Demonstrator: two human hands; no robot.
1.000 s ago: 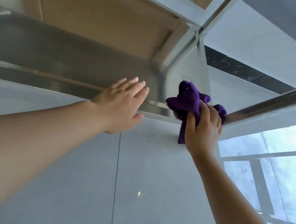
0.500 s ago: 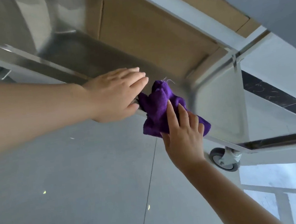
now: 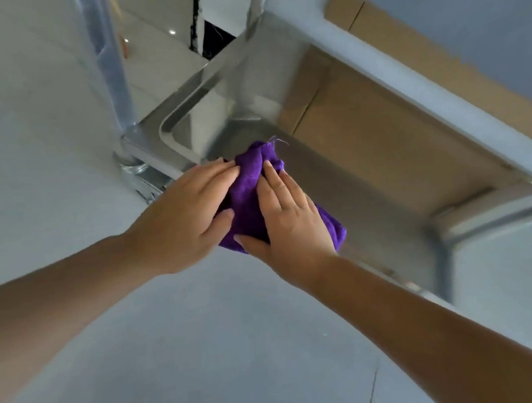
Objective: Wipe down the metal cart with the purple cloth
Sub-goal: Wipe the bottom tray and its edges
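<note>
1. Left hand (image 3: pixel 185 218) reaching in from the lower left, forearm stretched out, palm down, fingers straight and close together; fingertips over the near rim of the cart shelf (image 3: pixel 332 172) and against the left edge of the purple cloth (image 3: pixel 251 200), thumb touching the cloth's lower left side.
2. Right hand (image 3: pixel 289 222) reaching in from the lower right, forearm long and straight, palm flat on top of the cloth, fingers straight and slightly spread, thumb out to the left along the cloth's near edge.
3. Neither grip curled round the cloth: both flat and pressing, no pinch visible.
4. Cloth bunched up, lying over the shelf's near rim close to the shelf's left corner, caught between the two hands; a fold sticking up beyond the fingertips, a corner showing to the right of the right wrist.
5. Upright metal post (image 3: pixel 110 69) rising at the shelf's left corner.
6. Brown cardboard (image 3: pixel 376 126) standing along the shelf's far side.
7. Grey floor (image 3: pixel 178 365) below the shelf, under both arms.
</note>
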